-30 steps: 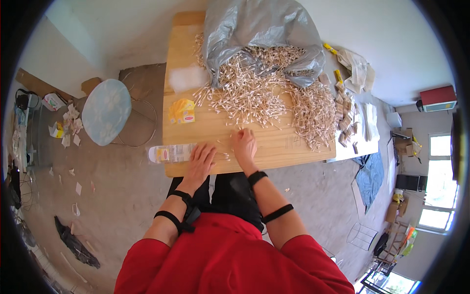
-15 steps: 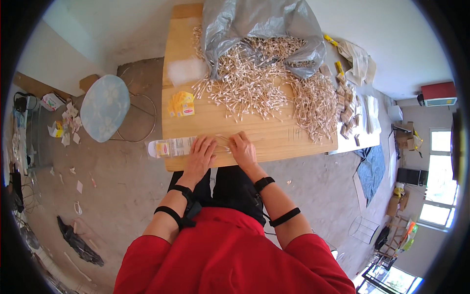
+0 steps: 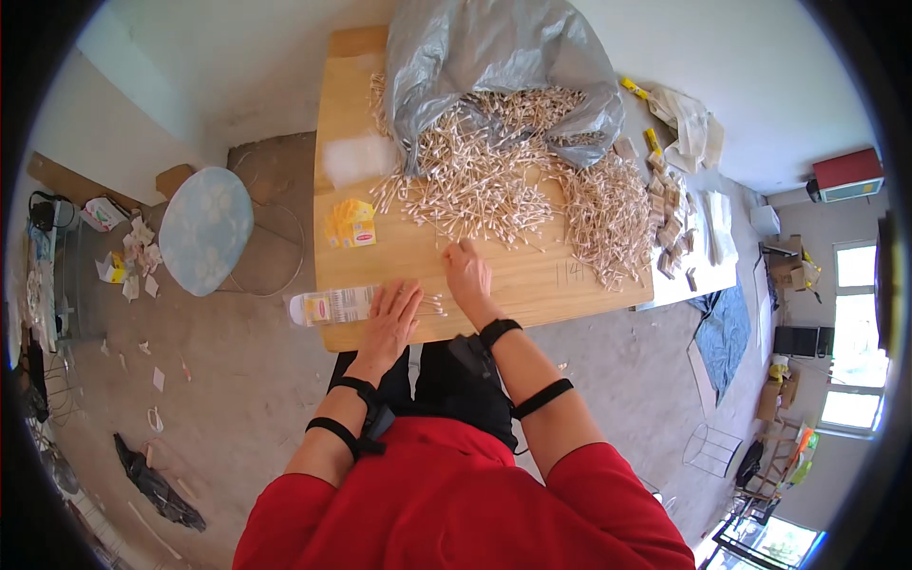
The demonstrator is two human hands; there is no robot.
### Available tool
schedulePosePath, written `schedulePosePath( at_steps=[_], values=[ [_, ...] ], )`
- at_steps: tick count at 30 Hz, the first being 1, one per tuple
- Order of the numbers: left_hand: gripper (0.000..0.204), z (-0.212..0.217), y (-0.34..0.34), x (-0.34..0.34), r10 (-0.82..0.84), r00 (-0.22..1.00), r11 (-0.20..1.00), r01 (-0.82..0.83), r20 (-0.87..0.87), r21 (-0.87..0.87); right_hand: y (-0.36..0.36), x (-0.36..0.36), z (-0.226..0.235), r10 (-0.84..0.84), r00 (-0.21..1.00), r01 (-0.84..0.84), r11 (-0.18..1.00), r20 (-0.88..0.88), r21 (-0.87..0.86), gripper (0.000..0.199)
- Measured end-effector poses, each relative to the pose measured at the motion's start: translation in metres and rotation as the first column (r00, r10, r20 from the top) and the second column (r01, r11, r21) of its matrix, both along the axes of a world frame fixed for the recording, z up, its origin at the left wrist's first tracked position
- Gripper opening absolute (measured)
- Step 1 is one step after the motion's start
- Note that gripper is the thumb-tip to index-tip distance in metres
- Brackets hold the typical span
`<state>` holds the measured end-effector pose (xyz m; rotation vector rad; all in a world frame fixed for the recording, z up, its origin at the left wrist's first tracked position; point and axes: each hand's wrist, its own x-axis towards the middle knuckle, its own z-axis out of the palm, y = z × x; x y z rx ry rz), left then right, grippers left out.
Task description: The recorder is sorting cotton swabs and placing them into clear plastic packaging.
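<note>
Right hand (image 3: 468, 275) moving away from left hand (image 3: 391, 321), toward swab pile (image 3: 489, 195)

Its fingers are curling inward — pinching something or not, I cannot tell. Extended left fingers are covering the right end of a clear packet (image 3: 347, 306), lying lengthwise left-to-right; swabs (image 3: 433, 305) are jutting rightward.

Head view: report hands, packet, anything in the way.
Left hand over packet's right end, swabs just right. Right hand by pile, grip unclear. Yellow cards beyond packet, apart from it.
</note>
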<state>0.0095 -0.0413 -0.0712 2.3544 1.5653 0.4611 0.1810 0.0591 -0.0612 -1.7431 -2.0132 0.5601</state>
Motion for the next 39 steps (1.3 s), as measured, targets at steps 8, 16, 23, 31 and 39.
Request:
schedulePosePath(
  at_steps=[8, 16, 23, 31, 39],
  values=[
    [0.06, -0.004, -0.004, -0.004, -0.001, 1.0, 1.0, 0.0, -0.028, -0.006, -0.037, 0.006, 0.015, -0.035, 0.982, 0.043, 0.998, -0.186, 0.034, 0.006],
    [0.06, 0.0, -0.002, -0.001, 0.014, 1.0, 1.0, -0.014, -0.014, -0.001, -0.025, 0.047, -0.002, 0.178, 0.948, -0.183, 0.983, -0.263, 0.005, 0.009],
    [0.061, 0.007, -0.001, -0.002, -0.009, 1.0, 1.0, 0.009, -0.029, -0.027, -0.033, 0.027, -0.005, 0.046, 0.977, -0.038, 0.998, -0.206, 0.042, 0.008],
    [0.064, -0.007, -0.003, -0.002, -0.004, 0.996, 1.0, 0.006, -0.092, 0.012, -0.006, -0.016, 0.011, -0.125, 0.981, 0.128, 0.992, -0.146, 0.014, 0.014],
    [0.063, -0.004, -0.004, -0.004, -0.007, 0.998, 1.0, 0.007, -0.058, -0.01, -0.009, -0.011, -0.005, -0.095, 0.995, 0.095, 0.993, 0.0, -0.071, 0.018]
  ],
)
